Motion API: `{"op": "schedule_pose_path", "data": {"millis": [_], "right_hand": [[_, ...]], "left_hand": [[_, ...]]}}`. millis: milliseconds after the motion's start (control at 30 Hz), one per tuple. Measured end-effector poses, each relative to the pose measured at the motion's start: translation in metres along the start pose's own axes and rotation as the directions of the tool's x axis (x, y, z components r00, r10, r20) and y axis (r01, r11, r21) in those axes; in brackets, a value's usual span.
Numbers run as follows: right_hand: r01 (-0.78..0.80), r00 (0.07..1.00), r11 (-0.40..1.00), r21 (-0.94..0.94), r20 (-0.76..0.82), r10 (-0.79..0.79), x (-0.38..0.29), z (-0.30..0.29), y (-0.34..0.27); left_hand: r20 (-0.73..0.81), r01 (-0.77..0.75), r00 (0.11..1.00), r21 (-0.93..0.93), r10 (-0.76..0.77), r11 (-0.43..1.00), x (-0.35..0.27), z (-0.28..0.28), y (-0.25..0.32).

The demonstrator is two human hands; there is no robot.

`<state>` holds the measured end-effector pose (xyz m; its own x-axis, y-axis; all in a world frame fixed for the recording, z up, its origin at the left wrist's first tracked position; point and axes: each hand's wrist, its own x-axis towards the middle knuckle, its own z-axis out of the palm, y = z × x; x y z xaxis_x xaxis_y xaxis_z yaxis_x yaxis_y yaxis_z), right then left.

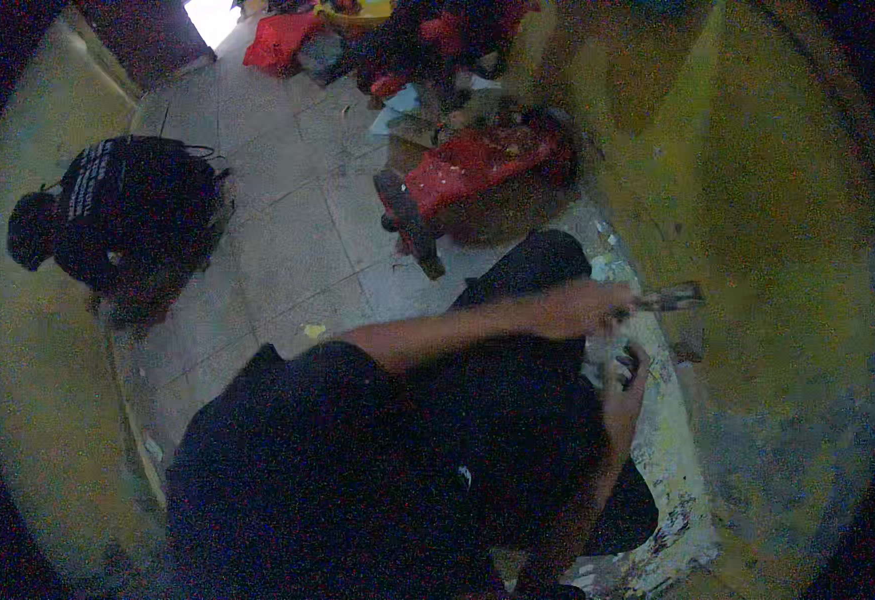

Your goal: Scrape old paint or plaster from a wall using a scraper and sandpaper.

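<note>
My left hand (598,309) is closed around a short hand tool (674,297), whose flat grey end reaches to the yellow wall on the right. Motion and dim light blur the tool, so its exact kind is unclear. Just below it, my right hand (632,369) is held near the foot of the wall with its fingers bent; whether they hold something small cannot be made out. Beside my hands a small brownish square patch or box (687,343) shows low on the wall (782,315). My dark-clothed legs (527,390) are folded under my arms.
A red, dusty tool bag or box (482,169) lies ahead, with a dark bar-like object (411,225) at its near end. On the left is a dark rounded form with pale stripes (137,210), perhaps a crouching person. Pale debris (670,510) lines the wall's base.
</note>
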<state>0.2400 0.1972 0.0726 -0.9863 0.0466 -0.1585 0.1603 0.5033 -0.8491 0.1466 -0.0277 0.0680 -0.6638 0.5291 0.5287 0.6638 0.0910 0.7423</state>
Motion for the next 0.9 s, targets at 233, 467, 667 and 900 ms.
{"op": "schedule_pose_path", "data": {"millis": [233, 467, 667, 900], "right_hand": [[0.048, 0.978, 0.989, -0.142, 0.206, -0.018, -0.001, -0.018, 0.027], [0.057, 0.942, 0.979, -0.196, 0.334, 0.012, -0.007, -0.018, 0.024], [-0.025, 0.909, 0.898, -0.439, 0.365, 0.203, -0.02, -0.023, 0.034], [0.162, 0.894, 0.919, -0.36, 0.447, 0.018, -0.008, -0.029, 0.05]], "left_hand": [[-0.268, 0.748, 0.657, 0.347, -0.705, 0.566, -0.276, -0.157, 0.044], [-0.719, 0.938, 0.125, 0.31, -0.684, -0.155, -0.573, -0.191, 0.111], [-0.837, 0.897, -0.256, -0.021, -0.483, -0.441, -0.627, -0.174, 0.132], [-0.847, 0.864, -0.365, -0.154, -0.387, -0.479, -0.611, -0.193, 0.154]]}}
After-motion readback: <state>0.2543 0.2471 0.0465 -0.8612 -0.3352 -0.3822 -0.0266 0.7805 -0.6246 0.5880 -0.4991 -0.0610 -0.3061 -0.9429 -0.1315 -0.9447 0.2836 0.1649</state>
